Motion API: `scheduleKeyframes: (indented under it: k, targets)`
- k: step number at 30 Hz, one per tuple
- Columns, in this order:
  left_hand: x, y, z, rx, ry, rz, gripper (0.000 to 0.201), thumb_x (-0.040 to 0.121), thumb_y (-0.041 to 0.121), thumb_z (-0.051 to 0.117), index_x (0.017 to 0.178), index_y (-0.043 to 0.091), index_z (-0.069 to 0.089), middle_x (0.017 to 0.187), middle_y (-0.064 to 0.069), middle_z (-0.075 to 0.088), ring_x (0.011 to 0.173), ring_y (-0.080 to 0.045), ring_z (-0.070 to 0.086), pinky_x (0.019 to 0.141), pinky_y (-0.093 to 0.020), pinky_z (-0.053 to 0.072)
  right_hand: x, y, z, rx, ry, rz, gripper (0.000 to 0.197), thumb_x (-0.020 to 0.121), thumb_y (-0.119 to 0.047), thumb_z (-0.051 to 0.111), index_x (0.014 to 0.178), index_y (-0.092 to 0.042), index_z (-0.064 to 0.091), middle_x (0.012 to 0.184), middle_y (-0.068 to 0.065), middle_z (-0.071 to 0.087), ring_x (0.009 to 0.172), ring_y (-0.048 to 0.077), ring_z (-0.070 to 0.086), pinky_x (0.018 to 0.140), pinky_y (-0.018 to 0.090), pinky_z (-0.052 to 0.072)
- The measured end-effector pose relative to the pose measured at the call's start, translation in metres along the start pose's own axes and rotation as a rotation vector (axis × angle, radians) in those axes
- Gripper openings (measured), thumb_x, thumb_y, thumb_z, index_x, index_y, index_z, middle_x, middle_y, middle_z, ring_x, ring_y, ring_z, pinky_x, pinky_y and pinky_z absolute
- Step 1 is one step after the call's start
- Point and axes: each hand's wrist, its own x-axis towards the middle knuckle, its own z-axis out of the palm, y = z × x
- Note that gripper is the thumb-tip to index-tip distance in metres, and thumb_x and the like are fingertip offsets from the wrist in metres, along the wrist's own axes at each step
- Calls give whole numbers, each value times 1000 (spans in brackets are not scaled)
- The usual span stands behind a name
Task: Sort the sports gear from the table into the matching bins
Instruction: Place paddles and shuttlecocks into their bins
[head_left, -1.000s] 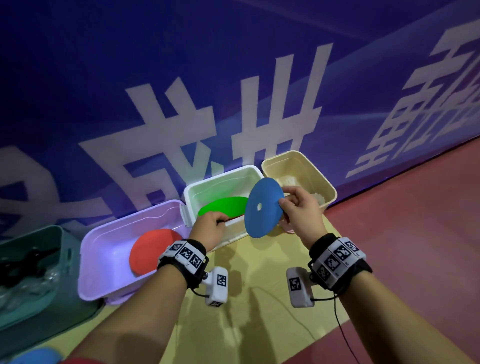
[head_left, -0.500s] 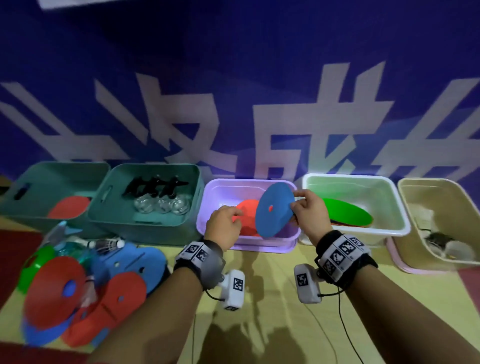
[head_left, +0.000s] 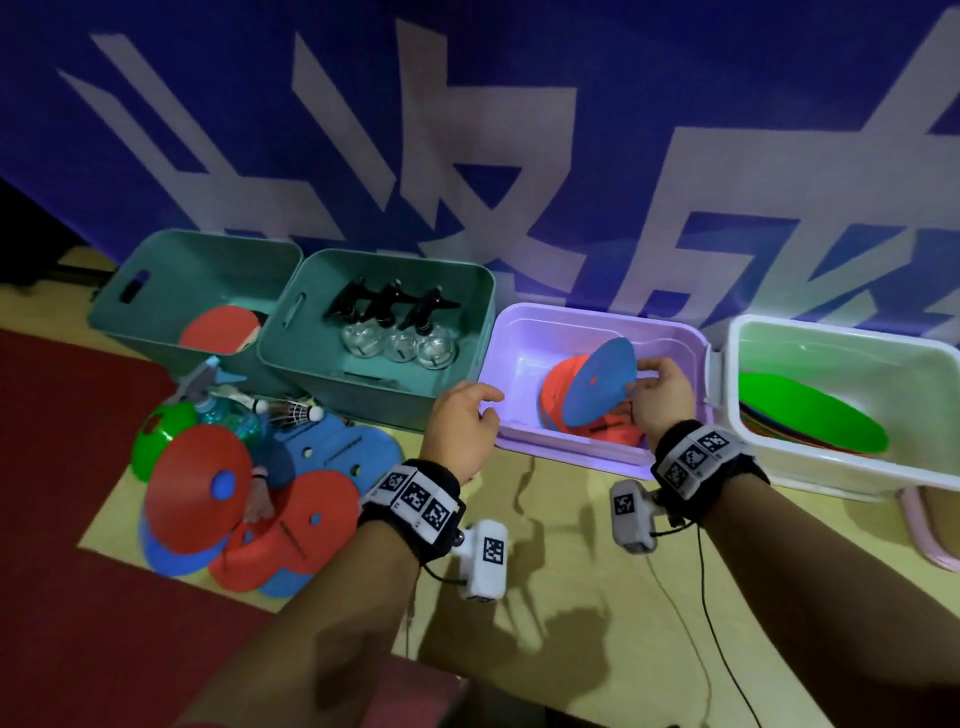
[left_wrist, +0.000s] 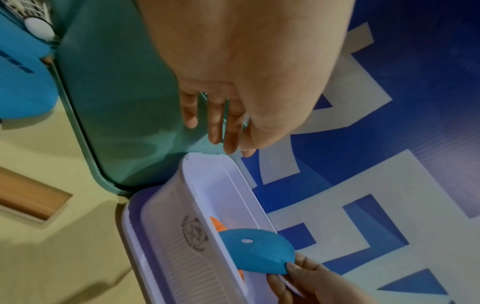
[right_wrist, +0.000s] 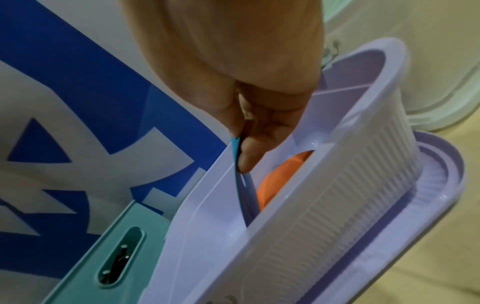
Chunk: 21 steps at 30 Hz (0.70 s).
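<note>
My right hand (head_left: 657, 387) pinches the edge of a flat blue disc (head_left: 597, 382) with a small hole, tilted on edge inside the lilac bin (head_left: 550, 454). The disc (left_wrist: 255, 254) hangs over orange-red discs (head_left: 558, 387) lying in that bin; in the right wrist view the blue disc (right_wrist: 240, 172) is seen edge-on between thumb and fingers. My left hand (head_left: 462, 421) hovers empty by the bin's front left corner, fingers (left_wrist: 217, 125) loosely curled. A pile of red and blue discs (head_left: 249, 499) lies at the lower left.
Two teal bins stand left: one holds a red paddle (head_left: 221, 330), the other spray bottles (head_left: 397, 332). A white bin (head_left: 831, 470) on the right holds green discs (head_left: 810, 415). A green cone (head_left: 156, 434), a bottle and shuttlecocks (head_left: 296, 410) lie by the pile. A blue banner backs the bins.
My view has swung left from the beige and white bins. The right hand has carried the blue disc leftward and lowered it into the lilac bin; the left hand moved along, empty.
</note>
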Motion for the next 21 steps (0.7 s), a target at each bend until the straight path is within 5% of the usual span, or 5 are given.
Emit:
scheduleKeyframes:
  k: [7,9,11,16,21]
  targets:
    - [-8,-10,-4,-13,15,-7,25,91,3,53,108,9,70,108,-7,64,97,-21,61,90,-28,48,7,20,1,-97,-33,77,37,78,6,48,111,-7,61,88,16,67,58,21,65,50,33,57]
    - [-11,-8,0,-1,14,-13,25,91,4,52,108,10,70,110,-5,65,99,-18,61,89,-22,45,-1,18,-5,-122,-85,49,42,78,10,46,114,-5,61,88,13,64,47,11,57,33,16,40]
    - [-14,-3,3,11,9,-9,26,91,4,51,109,11,70,111,-2,64,100,-16,60,86,-17,41,-5,18,-13,-127,-108,23,47,81,8,47,125,-5,55,98,11,61,58,21,54,30,14,33]
    - [-33,9,10,-29,40,-17,24,91,3,53,106,9,70,103,-1,62,77,-18,56,75,-27,48,-13,18,-25,-106,-109,-50,56,88,-2,54,142,-14,42,119,1,48,104,33,59,68,33,51]
    - [-53,-8,7,65,42,-48,22,91,4,55,105,12,69,110,-3,64,101,-20,60,89,-30,47,-29,13,-19,-27,-131,-170,46,86,0,55,130,-13,52,120,9,55,108,29,58,97,49,48]
